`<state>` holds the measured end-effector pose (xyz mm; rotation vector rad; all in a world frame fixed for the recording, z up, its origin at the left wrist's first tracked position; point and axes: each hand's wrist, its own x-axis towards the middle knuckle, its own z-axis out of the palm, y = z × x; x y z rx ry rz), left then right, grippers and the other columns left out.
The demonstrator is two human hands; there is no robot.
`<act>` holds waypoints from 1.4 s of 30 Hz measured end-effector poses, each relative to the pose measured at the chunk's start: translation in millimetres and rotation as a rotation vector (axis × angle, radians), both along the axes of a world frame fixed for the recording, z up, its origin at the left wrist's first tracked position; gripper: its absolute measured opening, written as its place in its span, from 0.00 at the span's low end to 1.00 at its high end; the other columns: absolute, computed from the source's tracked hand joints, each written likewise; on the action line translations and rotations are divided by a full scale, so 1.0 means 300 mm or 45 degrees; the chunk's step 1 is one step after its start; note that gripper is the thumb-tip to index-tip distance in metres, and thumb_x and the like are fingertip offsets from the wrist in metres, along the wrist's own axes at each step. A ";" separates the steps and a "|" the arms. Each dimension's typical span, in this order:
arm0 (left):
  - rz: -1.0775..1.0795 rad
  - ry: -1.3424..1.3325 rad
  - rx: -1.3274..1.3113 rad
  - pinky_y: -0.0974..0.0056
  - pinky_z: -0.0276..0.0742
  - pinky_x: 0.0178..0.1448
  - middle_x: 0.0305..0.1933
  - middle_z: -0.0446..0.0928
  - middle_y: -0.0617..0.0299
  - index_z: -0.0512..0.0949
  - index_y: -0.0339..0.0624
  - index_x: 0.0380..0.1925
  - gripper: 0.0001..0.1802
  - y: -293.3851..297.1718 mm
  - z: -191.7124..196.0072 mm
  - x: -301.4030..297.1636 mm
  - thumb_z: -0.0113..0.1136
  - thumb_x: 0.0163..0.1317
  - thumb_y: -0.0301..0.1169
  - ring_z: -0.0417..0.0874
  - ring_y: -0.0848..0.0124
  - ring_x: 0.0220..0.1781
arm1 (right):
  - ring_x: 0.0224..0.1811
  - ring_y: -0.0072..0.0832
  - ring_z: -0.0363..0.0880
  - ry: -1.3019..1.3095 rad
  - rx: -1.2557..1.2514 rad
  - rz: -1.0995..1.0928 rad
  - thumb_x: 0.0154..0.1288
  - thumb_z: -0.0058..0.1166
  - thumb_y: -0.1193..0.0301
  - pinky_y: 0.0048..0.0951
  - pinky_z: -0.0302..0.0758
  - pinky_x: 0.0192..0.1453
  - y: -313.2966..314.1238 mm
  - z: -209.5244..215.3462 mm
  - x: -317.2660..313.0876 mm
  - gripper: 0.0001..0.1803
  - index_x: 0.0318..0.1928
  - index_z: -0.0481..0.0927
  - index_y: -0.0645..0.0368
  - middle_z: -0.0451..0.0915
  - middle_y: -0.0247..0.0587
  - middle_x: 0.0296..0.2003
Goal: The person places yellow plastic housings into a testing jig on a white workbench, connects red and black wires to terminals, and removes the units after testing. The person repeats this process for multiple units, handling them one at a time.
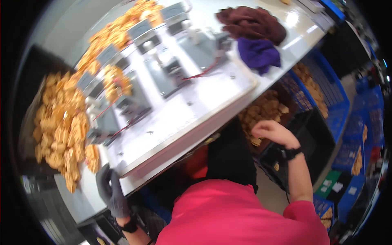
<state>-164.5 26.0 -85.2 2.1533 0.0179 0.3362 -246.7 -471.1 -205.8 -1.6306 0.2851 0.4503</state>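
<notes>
My left hand (111, 192), in a grey glove, is at the table's near left edge, its thumb and fingers curved apart with nothing seen between them. Just beyond its fingertips lies a single ridged yellow-orange piece (92, 158), beside a large heap of similar pieces (61, 130). My bare right hand (272, 132) hangs over a brown box (290, 98) of paler tan pieces (261, 112) below the table's right side. Its fingers are curled together and slightly blurred; whatever they hold, if anything, is hidden.
Several grey metal fixtures (161, 75) with red wires stand on a white board (179, 118) on the table. Maroon cloth (251, 24) and purple cloth (259, 55) lie at the far right. A black crate (310, 139) and blue crates (337, 108) stand right of the table.
</notes>
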 end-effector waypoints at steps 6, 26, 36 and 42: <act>-0.013 0.062 -0.202 0.71 0.68 0.55 0.53 0.74 0.63 0.74 0.38 0.59 0.18 -0.002 -0.079 0.057 0.55 0.71 0.28 0.71 0.76 0.47 | 0.39 0.29 0.83 -0.683 -0.296 0.375 0.66 0.62 0.74 0.28 0.77 0.43 0.337 0.532 0.163 0.06 0.42 0.85 0.60 0.84 0.39 0.37; -0.143 0.078 -0.417 0.56 0.61 0.75 0.68 0.69 0.48 0.67 0.30 0.65 0.27 0.041 -0.216 0.020 0.46 0.69 0.33 0.70 0.60 0.69 | 0.35 0.31 0.76 -1.261 -0.858 0.347 0.60 0.66 0.72 0.33 0.66 0.40 0.700 0.447 0.481 0.05 0.35 0.82 0.53 0.76 0.32 0.31; -0.139 0.075 -0.410 0.56 0.59 0.76 0.68 0.69 0.48 0.67 0.30 0.66 0.27 0.038 -0.211 0.024 0.44 0.70 0.33 0.69 0.59 0.70 | 0.35 0.31 0.77 -1.339 -0.884 0.290 0.54 0.70 0.74 0.32 0.67 0.41 0.706 0.439 0.476 0.09 0.36 0.84 0.55 0.80 0.32 0.32; -0.093 0.044 -0.343 0.57 0.59 0.75 0.68 0.68 0.50 0.64 0.31 0.68 0.29 0.030 -0.191 0.023 0.42 0.75 0.41 0.68 0.60 0.70 | 0.35 0.30 0.77 -1.395 -0.888 0.277 0.57 0.68 0.71 0.32 0.67 0.40 0.712 0.430 0.481 0.08 0.36 0.81 0.52 0.75 0.31 0.31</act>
